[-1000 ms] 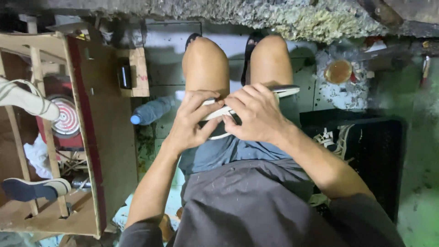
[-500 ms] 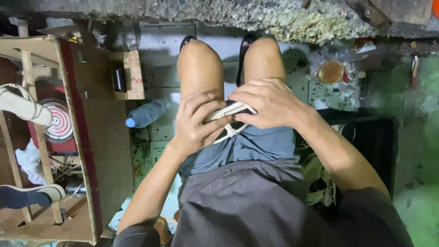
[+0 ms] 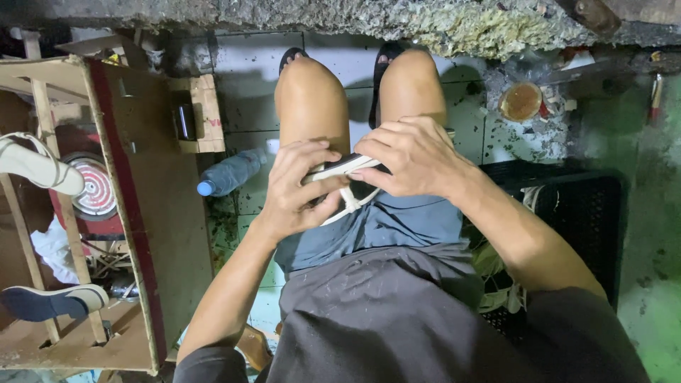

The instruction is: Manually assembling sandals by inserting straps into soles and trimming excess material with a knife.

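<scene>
A: Where is the sandal [image 3: 345, 179] sitting?

B: On the person's lap, across the thighs, just near of the knees. The left hand [image 3: 298, 190] has its grip closed around the left end, fingers curled over the dark sole. The right hand [image 3: 413, 157] is clamped on from above, fingertips pressing the sole's right part.

A: And the white straps?

B: They hang below the sole between the 2 hands; I think 1 loops loose, though the fingers hide most of it.

A: What might go wrong?

B: If either grip slackens, the sandal could slide off the lap to the tiled floor [image 3: 245, 106], toward the plastic bottle [image 3: 230, 172] on the left. Pulling too hard might tear a strap free.
</scene>
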